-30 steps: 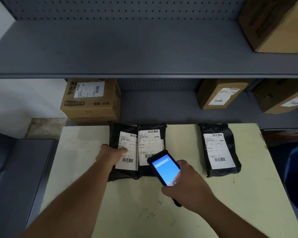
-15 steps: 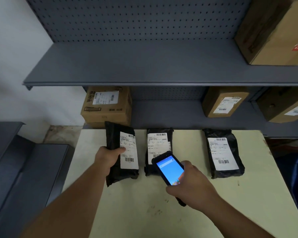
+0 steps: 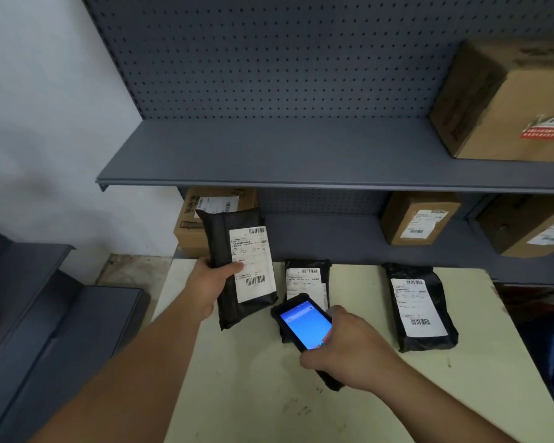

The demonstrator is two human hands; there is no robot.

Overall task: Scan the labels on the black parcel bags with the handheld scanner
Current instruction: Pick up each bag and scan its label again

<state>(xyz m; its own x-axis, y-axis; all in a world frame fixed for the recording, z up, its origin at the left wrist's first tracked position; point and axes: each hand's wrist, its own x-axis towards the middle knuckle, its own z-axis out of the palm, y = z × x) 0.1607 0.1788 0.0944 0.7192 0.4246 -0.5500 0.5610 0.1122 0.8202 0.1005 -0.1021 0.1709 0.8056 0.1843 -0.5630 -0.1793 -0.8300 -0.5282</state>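
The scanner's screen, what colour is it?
Bright blue, on the black handheld scanner in the right hand, head view.

Middle bag lower half behind scanner.

the light is soft and a bit dim, with a cool grey-blue look. the white wall at 10 o'clock is the brightest big part. the scanner screen glows bright blue near 6 o'clock and is the strongest light. it is dark under the upper shelf, so the boxes below sit in shade. the tabletop looks pale and evenly lit, with only faint shadows by the bags. no hard glare shows. straight lines bend near the edges, like the shelf edge curving at 3 o'clock. the corners look smeared and soft, and small label print is too fuzzy to read.
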